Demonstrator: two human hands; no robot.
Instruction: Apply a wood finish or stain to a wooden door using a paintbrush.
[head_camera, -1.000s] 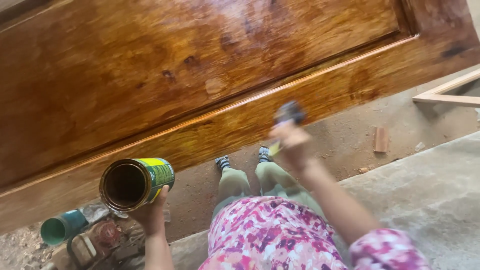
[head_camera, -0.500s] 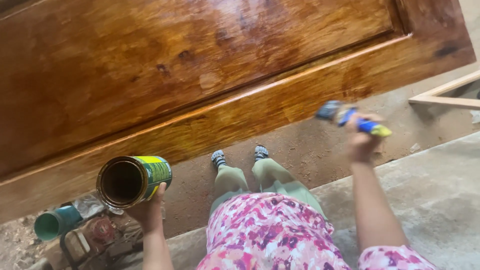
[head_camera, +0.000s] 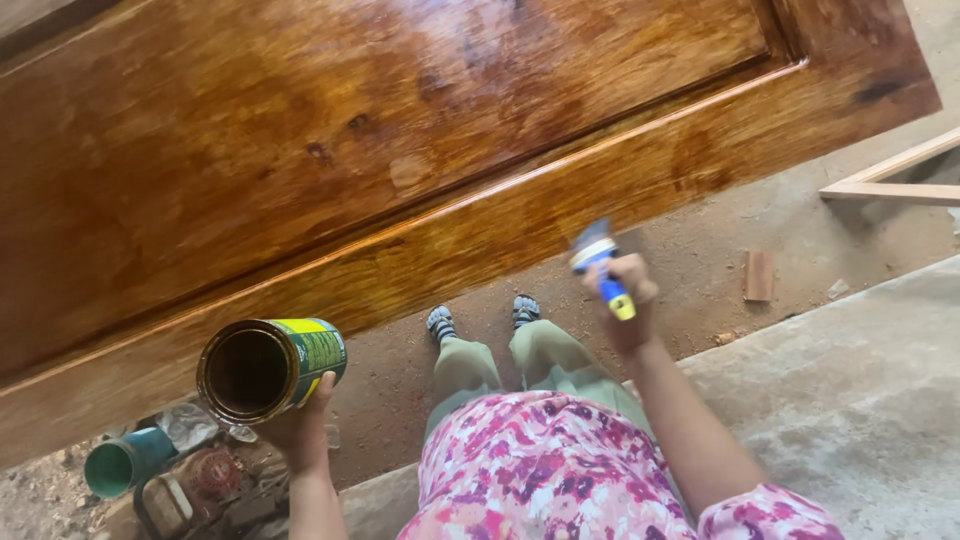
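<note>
Fingers of the left hand grip a tin lying sideways, green-yellow label up, dark open mouth facing the camera. Right hand is closed on a blue-yellow brush, bristles pointing up toward the varnished door. A teal cup lies on the floor, lower left.

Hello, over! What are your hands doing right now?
Left hand holds open tin. Right hand grips paintbrush, just off the glossy door. Nothing between.
</note>
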